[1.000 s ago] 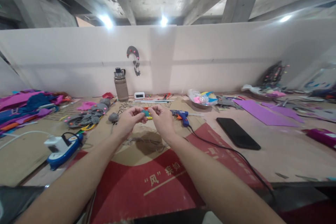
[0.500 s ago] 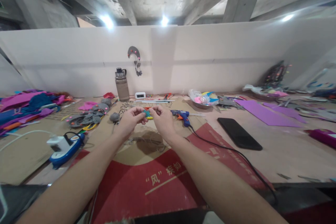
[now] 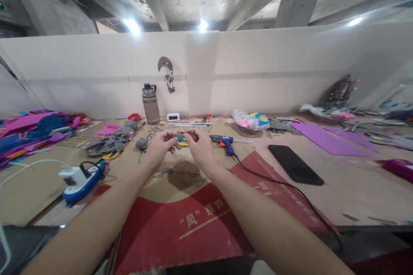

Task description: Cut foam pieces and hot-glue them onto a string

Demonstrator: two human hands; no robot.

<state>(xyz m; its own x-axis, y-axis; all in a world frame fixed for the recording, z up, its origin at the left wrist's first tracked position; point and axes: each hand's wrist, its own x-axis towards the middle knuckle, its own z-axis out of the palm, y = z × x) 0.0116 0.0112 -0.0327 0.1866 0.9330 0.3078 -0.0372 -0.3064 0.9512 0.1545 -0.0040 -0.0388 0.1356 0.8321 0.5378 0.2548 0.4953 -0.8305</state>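
My left hand (image 3: 160, 148) and my right hand (image 3: 200, 148) are raised side by side above the table's middle, fingers curled in a pinch. Between their fingertips they hold a small teal felt piece (image 3: 179, 138). Yellow scissor handles (image 3: 183, 144) show just behind and below it on the table. A blue hot glue gun (image 3: 223, 141) lies just right of my right hand, its black cord running toward the near right edge.
A red and tan cardboard sheet (image 3: 193, 219) covers the table. A blue and white power strip (image 3: 79, 178) lies left, a black phone (image 3: 295, 164) right, purple sheets (image 3: 325, 140) further right. A water bottle (image 3: 151, 104), grey felt pieces (image 3: 108, 144) and coloured felt piles (image 3: 32, 129) stand behind.
Both hands keep pinching the small teal piece and have barely shifted. The view has drifted slightly.
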